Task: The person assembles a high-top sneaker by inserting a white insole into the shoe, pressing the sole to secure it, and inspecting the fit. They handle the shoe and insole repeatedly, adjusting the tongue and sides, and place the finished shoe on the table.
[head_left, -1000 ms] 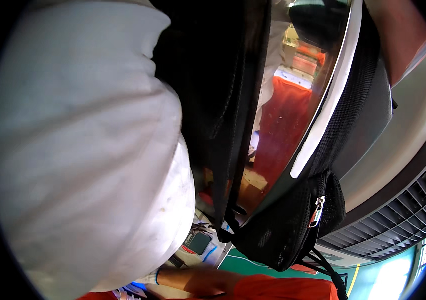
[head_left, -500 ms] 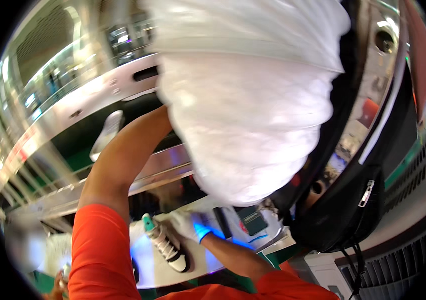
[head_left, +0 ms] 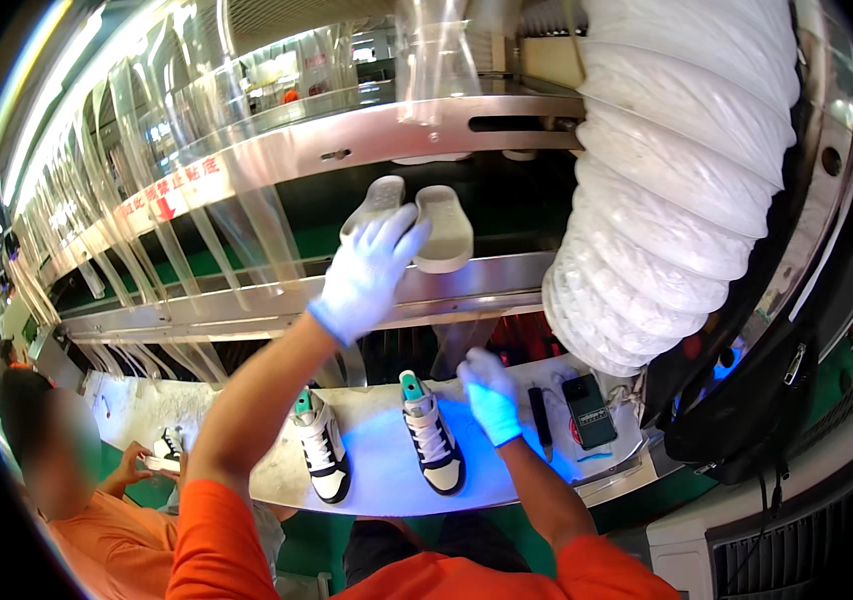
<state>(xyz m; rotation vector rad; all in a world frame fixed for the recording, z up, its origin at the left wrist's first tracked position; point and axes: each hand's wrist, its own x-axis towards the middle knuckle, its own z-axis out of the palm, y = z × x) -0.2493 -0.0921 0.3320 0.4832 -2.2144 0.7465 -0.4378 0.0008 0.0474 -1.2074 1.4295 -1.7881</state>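
My left hand (head_left: 364, 275), in a white glove, reaches over the metal rail into the conveyor opening. Its fingers are stretched out across the lower end of one pale shoe sole (head_left: 379, 192). A second pale sole (head_left: 444, 230) stands just right of the fingers, overlapping the rail. Whether the fingers grip either sole is hard to see. Above the white worktop (head_left: 376, 420), my gloved right hand (head_left: 489, 390) has its fingers loosely bent, with nothing visible in them. Left of it sits a black-and-white sneaker (head_left: 433, 445) with a green tongue lining; a matching sneaker (head_left: 321, 450) stands farther left.
A thick white ribbed duct (head_left: 676, 180) hangs at the right. A black phone (head_left: 589, 410) and a dark stick-like tool (head_left: 541, 420) lie right of my right hand. Clear plastic strips (head_left: 171, 200) hang at left. A co-worker (head_left: 111, 510) in orange sits lower left, holding something pale.
The view has swung, moving the duct rightward and uncovering my left hand beside two soles. My right hand has moved from beside a sneaker to right of both sneakers.
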